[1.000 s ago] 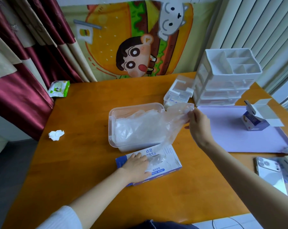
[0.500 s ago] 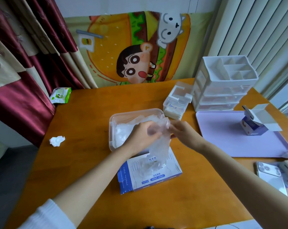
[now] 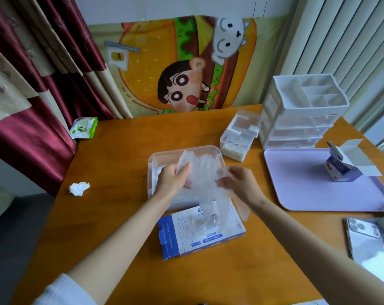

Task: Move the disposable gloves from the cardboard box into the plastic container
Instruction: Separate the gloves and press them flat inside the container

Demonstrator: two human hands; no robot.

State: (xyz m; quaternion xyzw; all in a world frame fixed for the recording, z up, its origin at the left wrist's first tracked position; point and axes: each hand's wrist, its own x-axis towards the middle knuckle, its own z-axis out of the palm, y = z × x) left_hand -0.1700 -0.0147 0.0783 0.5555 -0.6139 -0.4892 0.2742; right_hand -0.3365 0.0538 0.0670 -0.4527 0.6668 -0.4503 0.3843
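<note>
A clear plastic container stands mid-table with filmy gloves inside. In front of it lies the blue and white cardboard glove box, more film bulging from its top slot. Both hands hold one clear disposable glove over the container's near edge. My left hand pinches its left side and my right hand pinches its right side. The glove's lower end trails down to the box opening.
A white drawer organiser and a small clear box stand at the back right. A lilac mat carries an open small carton. A phone, crumpled tissue and wipes pack lie around.
My left hand left the box top and rose to grip the glove. My right hand drew the glove leftward over the container. The camera tilted down slightly.
</note>
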